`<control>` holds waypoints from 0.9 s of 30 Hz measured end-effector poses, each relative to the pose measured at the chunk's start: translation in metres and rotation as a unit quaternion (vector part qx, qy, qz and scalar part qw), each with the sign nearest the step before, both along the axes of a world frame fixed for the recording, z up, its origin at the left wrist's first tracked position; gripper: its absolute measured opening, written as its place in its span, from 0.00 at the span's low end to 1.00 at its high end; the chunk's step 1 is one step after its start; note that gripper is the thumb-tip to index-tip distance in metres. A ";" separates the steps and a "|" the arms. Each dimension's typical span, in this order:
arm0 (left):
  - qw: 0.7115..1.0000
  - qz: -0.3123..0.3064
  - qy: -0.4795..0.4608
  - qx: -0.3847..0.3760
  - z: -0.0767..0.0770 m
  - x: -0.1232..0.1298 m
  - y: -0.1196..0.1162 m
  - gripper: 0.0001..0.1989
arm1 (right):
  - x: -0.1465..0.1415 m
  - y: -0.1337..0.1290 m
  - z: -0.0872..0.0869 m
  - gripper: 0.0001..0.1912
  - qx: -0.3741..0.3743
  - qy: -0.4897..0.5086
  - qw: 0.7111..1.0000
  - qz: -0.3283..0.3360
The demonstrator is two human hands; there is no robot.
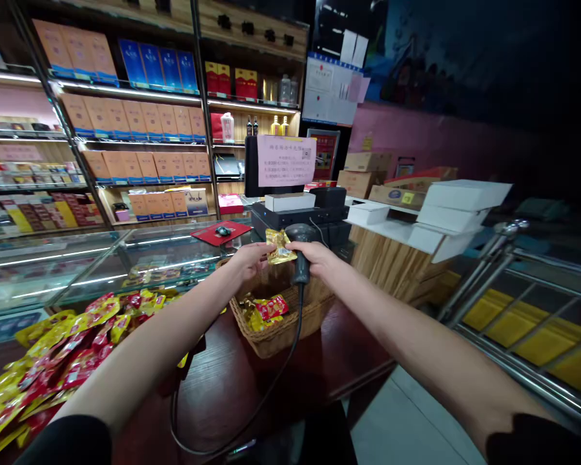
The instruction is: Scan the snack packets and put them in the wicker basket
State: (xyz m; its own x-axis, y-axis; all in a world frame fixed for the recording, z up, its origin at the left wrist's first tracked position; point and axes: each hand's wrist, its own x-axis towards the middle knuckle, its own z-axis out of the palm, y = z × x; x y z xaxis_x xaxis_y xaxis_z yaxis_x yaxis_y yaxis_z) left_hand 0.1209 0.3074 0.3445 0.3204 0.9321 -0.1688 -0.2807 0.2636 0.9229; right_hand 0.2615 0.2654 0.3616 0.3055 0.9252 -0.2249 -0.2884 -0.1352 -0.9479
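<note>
My left hand [252, 259] is closed on a small shiny gold snack packet [279, 248], pinching its left side. My right hand [315, 256] wraps around a dark handheld barcode scanner [301, 268], and its thumb reaches the packet's right edge. The scanner's head shows above that hand, and its black cord [286, 358] runs from the handle down over the counter. Both hands are above a wicker basket [266, 345], where red, yellow and gold packets [271, 309] lie. The fingers behind the scanner are partly hidden.
A large heap of red and yellow snack packets [82, 345] covers the counter's left side. Behind the basket stand a monitor with a pink sign [286, 161] and a mouse [223, 230] on a red pad. Glass display cases [164, 252] extend left; a metal railing [513, 316] stands right.
</note>
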 end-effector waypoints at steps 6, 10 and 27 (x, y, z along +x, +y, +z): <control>0.997 0.046 0.055 -0.004 -0.025 0.007 0.021 0.10 | 0.018 0.018 -0.017 0.10 -0.006 0.020 1.000 -0.022; 0.996 0.062 0.070 0.005 -0.030 -0.003 0.028 0.08 | 0.023 0.025 -0.019 0.10 -0.004 0.034 0.999 -0.008; 0.994 0.043 0.097 0.014 -0.020 -0.026 0.001 0.10 | -0.011 0.013 -0.029 0.11 -0.020 0.038 0.998 0.047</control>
